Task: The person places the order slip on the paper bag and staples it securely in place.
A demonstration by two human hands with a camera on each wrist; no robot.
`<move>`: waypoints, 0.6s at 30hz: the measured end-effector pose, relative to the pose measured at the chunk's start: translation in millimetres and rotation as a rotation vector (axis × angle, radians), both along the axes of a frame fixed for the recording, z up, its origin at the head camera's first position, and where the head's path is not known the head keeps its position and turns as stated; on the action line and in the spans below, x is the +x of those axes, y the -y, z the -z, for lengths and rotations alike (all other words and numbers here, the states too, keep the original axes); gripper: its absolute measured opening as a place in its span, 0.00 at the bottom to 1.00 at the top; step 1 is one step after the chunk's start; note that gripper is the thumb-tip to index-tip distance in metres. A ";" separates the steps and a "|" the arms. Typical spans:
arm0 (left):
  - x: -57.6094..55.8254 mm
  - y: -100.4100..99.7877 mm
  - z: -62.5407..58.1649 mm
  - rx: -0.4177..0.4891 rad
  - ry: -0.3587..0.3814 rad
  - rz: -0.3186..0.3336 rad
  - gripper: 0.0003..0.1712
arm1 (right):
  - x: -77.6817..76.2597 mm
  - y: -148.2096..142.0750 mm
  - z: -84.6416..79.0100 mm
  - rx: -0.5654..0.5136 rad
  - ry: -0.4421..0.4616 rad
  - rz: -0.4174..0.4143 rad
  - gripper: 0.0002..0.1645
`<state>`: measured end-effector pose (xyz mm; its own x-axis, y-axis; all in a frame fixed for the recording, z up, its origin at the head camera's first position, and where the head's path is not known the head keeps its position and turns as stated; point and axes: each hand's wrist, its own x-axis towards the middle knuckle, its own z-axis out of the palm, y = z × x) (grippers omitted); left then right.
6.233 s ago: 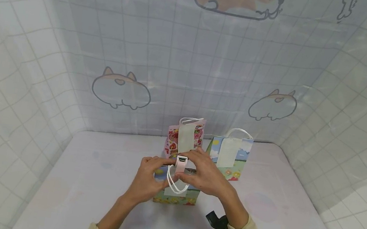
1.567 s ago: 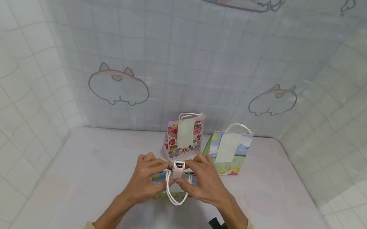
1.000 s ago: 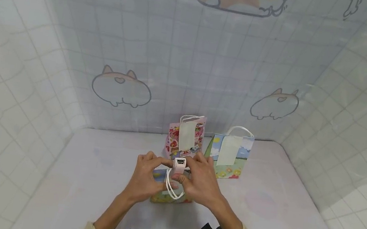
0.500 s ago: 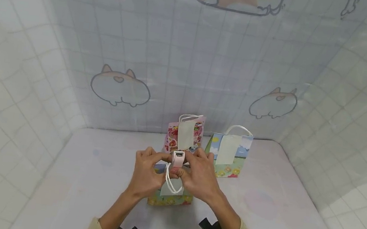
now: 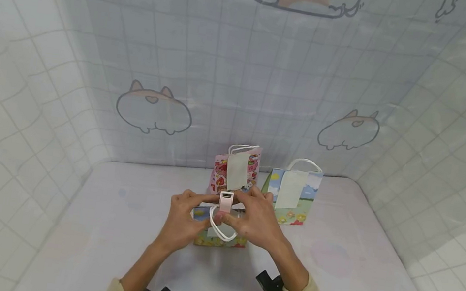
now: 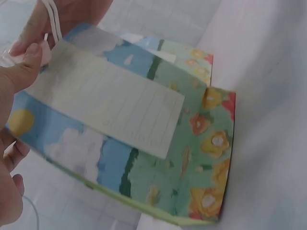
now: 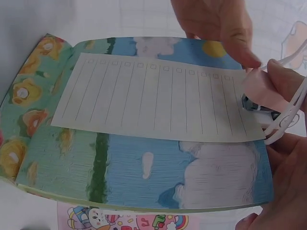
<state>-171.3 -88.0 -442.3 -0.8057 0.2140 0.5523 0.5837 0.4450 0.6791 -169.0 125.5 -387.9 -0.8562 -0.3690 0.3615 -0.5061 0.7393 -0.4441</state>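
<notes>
A paper gift bag (image 5: 219,242) with a sky-and-flower print hangs in front of me, its white rope handle (image 5: 226,238) drooping over the front. A lined sheet of paper (image 7: 153,100) lies flat against the bag's front, up to its top edge. There a small pink and white stapler (image 7: 264,88) straddles bag and sheet. My left hand (image 5: 184,220) squeezes the stapler, thumb on its pink part, other fingers behind the bag. My right hand (image 5: 258,221) also grips it, thumb in front beside the left thumb. The stapler's underside is hidden behind the bag.
A pink printed bag (image 5: 219,176) and a second sky-and-flower bag (image 5: 311,196), each with a pale sheet on its front, stand at the back of the white table (image 5: 114,228). A patterned curtain (image 5: 242,77) surrounds the table's back and sides.
Over the last second the left thumb has moved up onto the stapler beside the right thumb. Since half a second ago the bag's lower edge has risen slightly.
</notes>
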 end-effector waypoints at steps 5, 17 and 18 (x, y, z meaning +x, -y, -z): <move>-1.6 8.6 6.1 0.003 -0.013 -0.013 0.26 | -1.7 0.2 -0.3 -0.088 0.048 0.004 0.32; 0.6 18.1 8.4 0.011 0.024 -0.056 0.17 | -5.3 -8.9 -9.4 -0.248 0.065 0.046 0.30; 1.4 18.9 8.4 0.011 0.027 -0.058 0.17 | -5.4 -11.1 -10.5 -0.261 0.065 0.052 0.29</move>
<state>-170.0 -107.0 -450.7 -0.8312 0.1608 0.5322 0.5386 0.4703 0.6992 -174.4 136.6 -377.4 -0.8960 -0.2254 0.3825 -0.4348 0.6197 -0.6534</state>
